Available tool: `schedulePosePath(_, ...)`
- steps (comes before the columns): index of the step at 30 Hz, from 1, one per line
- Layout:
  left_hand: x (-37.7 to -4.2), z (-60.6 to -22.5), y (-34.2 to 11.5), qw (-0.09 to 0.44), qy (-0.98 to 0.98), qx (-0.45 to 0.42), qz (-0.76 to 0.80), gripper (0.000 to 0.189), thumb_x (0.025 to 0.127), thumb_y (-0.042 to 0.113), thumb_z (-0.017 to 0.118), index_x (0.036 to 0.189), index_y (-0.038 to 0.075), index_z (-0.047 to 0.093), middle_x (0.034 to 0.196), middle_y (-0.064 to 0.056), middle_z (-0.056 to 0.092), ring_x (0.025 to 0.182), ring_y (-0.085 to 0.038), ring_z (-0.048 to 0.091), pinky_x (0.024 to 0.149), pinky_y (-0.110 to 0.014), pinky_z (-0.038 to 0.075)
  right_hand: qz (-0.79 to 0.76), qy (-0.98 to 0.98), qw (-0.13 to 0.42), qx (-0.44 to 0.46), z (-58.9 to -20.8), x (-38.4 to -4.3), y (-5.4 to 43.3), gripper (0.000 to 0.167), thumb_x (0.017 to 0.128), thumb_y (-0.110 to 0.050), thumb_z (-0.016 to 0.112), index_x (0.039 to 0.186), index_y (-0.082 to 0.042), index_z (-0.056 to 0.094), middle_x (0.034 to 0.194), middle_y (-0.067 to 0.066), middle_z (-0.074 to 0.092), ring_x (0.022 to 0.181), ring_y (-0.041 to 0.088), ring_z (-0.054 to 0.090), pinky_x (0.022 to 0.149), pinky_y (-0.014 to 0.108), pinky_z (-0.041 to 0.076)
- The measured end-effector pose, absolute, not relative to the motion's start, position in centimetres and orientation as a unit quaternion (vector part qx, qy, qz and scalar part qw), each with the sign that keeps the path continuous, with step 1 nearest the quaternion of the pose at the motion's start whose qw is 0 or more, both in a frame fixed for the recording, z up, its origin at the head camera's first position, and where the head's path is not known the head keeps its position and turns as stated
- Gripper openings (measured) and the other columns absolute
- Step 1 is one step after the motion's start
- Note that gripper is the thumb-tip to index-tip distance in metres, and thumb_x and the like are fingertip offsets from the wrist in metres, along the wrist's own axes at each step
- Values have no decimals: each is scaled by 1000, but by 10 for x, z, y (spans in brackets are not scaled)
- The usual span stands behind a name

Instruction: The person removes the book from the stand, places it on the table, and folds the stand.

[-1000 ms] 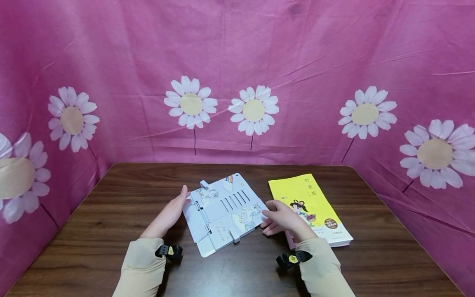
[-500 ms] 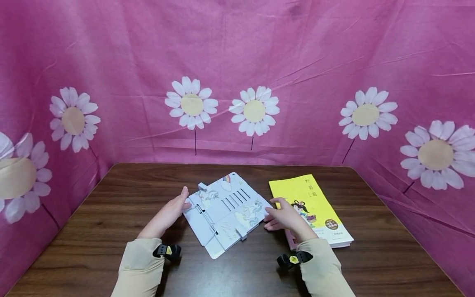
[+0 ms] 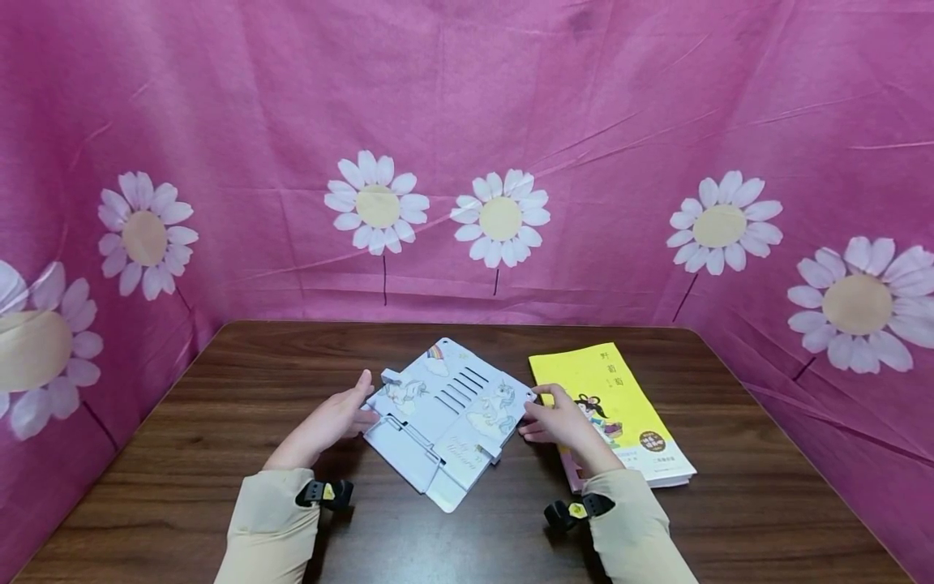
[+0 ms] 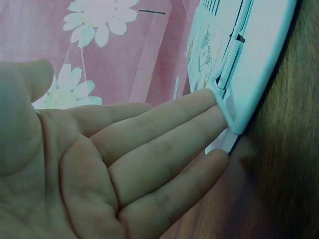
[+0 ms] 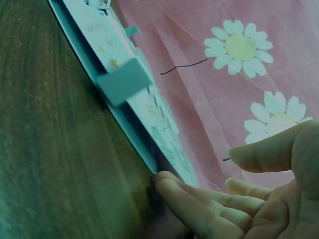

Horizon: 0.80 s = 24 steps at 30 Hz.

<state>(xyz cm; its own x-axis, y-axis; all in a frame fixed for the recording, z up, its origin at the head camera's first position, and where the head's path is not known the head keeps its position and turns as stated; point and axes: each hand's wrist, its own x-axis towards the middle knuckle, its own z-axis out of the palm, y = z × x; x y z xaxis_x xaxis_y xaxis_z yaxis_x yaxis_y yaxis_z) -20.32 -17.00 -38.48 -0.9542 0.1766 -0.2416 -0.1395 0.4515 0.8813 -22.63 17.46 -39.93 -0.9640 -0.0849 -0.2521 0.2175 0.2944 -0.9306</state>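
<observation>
A flat white book stand [image 3: 467, 422] with unicorn and rainbow prints, slots and a wire piece lies folded on the table, turned so one corner points at the person. At its left corner is my left hand [image 3: 328, 423]; in the left wrist view its straight fingers [image 4: 159, 149] touch the stand's edge [image 4: 266, 64], thumb apart. My right hand [image 3: 567, 423] is at the right corner, and the right wrist view has its extended fingertips [image 5: 167, 179] against the edge, thumb raised. A page clip [image 5: 127, 82] sticks out along that side.
Right of the stand lies a thick yellow book [image 3: 635, 405] with a cartoon girl on its cover, partly behind my right hand. The brown wooden table [image 3: 182, 422] is bordered by a pink curtain [image 3: 438, 97] with daisies.
The book stand has turned counterclockwise on the table: its far corner moved left and its near corner right. Both hands stay at its sides, the left shifting slightly. The yellow book has not moved.
</observation>
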Motion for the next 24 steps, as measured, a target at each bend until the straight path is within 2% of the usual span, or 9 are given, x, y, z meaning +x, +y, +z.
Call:
schedulePosePath(6, -202, -381, -169, 160, 846, 5, 509, 87, 102, 64, 21, 147, -9, 37, 116, -24, 70, 111, -34, 68, 95, -48, 54, -623, 774, 113, 19, -406, -228, 173, 46, 100, -8, 51, 140, 6, 33, 118, 31, 61, 81, 18, 70, 73, 35, 61)
schedulePosePath(15, -200, -379, -166, 170, 839, 9, 516, 87, 102, 64, 21, 146, -9, 39, 108, -23, 73, 101, -33, 71, 88, -47, 57, -640, 757, 133, 1, -412, -233, 172, 47, 101, -8, 51, 141, 6, 33, 143, 40, 39, 92, 19, 67, 78, 36, 61)
schedulePosePath(20, -202, -382, -165, 158, 839, 6, 521, 88, 102, 65, 20, 146, -9, 39, 111, -24, 72, 105, -34, 70, 90, -47, 56, -641, 755, 136, 16, -411, -233, 171, 47, 101, -9, 51, 141, 6, 33, 141, 38, 43, 94, 21, 67, 81, 36, 60)
schedulePosePath(24, -205, -384, -165, 137, 841, 1, 523, 84, 103, 62, 20, 145, -8, 41, 117, -24, 69, 112, -37, 66, 93, -48, 54, -644, 753, 130, 33, -407, -230, 168, 46, 100, -9, 52, 140, 7, 35, 130, 34, 52, 90, 21, 68, 82, 35, 60)
